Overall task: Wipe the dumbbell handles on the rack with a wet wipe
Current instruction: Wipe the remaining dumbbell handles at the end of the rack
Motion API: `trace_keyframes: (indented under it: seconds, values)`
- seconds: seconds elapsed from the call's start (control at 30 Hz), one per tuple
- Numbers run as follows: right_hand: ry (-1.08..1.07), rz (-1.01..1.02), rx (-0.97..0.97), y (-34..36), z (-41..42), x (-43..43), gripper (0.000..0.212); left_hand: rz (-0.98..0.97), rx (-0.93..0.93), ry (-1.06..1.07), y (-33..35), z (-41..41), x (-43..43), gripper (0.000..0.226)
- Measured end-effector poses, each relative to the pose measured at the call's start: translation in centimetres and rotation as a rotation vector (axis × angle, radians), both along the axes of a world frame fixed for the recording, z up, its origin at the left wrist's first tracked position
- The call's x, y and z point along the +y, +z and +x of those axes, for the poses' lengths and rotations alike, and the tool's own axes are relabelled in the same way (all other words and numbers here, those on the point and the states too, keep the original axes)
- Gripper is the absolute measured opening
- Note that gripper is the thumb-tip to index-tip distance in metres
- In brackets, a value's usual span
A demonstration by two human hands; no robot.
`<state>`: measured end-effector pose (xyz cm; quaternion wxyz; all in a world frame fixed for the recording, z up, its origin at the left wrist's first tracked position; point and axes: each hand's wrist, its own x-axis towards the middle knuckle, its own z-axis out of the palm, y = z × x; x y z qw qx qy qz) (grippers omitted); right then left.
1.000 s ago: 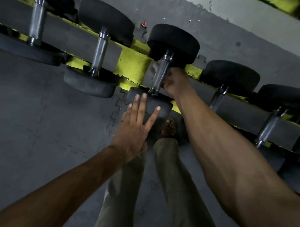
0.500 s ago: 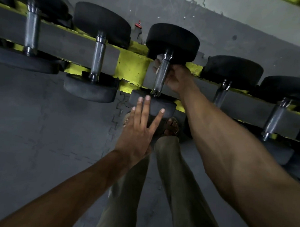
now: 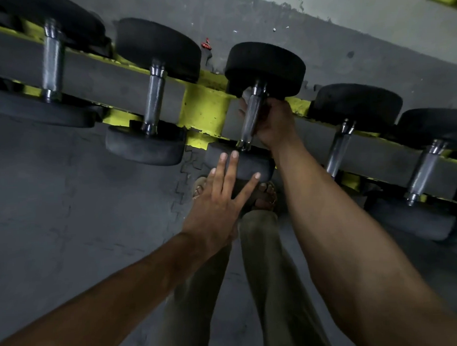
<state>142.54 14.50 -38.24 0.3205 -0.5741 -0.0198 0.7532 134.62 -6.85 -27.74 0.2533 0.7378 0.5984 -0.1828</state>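
Note:
Several black dumbbells with knurled chrome handles lie across a yellow and grey rack. My right hand grips the upper part of the middle dumbbell's handle, fingers curled round it from the right. A bit of whitish wet wipe shows under those fingers near the far black head. My left hand lies flat with straight, spread fingers on the near black head of the same dumbbell.
Dumbbell handles to the left and to the right sit on the same rack. Grey floor mats lie below. My legs and sandalled feet stand just under the rack.
My right hand has slid up the handle from its near end toward the far head. My left hand has stayed on the near head.

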Motion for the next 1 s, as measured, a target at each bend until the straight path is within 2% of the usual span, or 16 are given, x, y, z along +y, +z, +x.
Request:
trace_keyframes:
  seconds: [0.07, 0.17, 0.2, 0.27, 0.4, 0.47, 0.53, 0.6, 0.67, 0.8, 0.87, 0.9, 0.97, 1.0]
  values:
    - [0.04, 0.142, -0.259, 0.3, 0.3, -0.7, 0.014, -0.008, 0.014, -0.017, 0.0, 0.1, 0.1, 0.112]
    - [0.24, 0.553, -0.954, 1.1, 0.7, -1.7, 0.01, -0.008, 0.034, -0.025, 0.0, 0.2, 0.1, 0.116]
    - [0.361, 0.701, -1.101, 1.4, 0.6, -2.2, 0.014, -0.009, 0.032, -0.023, -0.1, 0.2, 0.1, 0.115]
    - [0.613, 0.945, -1.249, 1.9, 0.6, -3.2, 0.021, -0.009, 0.025, -0.021, -0.2, 0.2, 0.1, 0.114]
    - [0.911, 1.342, -1.298, 1.8, 2.0, -2.9, 0.03, 0.006, 0.011, -0.008, -0.5, 0.1, -0.1, 0.108]
    - [1.136, 1.419, -1.331, 1.5, 2.4, -2.5, 0.037, 0.012, 0.01, 0.002, -0.6, 0.1, -0.2, 0.103]
    - [1.473, 1.413, -1.329, 2.2, 2.0, -2.7, 0.034, 0.021, 0.02, 0.003, -0.6, 0.2, -0.3, 0.106]
    - [1.884, 1.49, -1.191, 3.6, 1.2, -2.8, 0.028, 0.023, 0.032, -0.001, -0.3, 0.2, -0.3, 0.106]
    - [2.162, 1.537, -1.029, 5.5, 0.5, -1.5, 0.032, 0.024, 0.047, -0.01, -0.1, 0.3, -0.2, 0.107]
    - [2.456, 1.452, -1.161, 7.4, -1.7, 1.9, 0.037, 0.018, 0.064, -0.011, 0.1, 0.4, -0.1, 0.115]
    - [2.594, 1.27, -1.081, 7.6, -2.9, 1.7, 0.034, 0.007, 0.073, -0.004, 0.2, 0.5, -0.1, 0.119]
    - [2.617, 1.156, -1.003, 7.8, -3.5, 1.5, 0.032, -0.001, 0.072, 0.0, 0.2, 0.7, -0.1, 0.12]
    - [2.527, 0.933, -0.894, 8.1, -4.0, 1.1, 0.028, -0.012, 0.08, 0.004, 0.3, 1.1, 0.0, 0.122]
    - [2.472, 0.907, -0.851, 8.1, -3.8, 1.0, 0.025, -0.024, 0.088, 0.017, 0.4, 1.3, 0.0, 0.124]
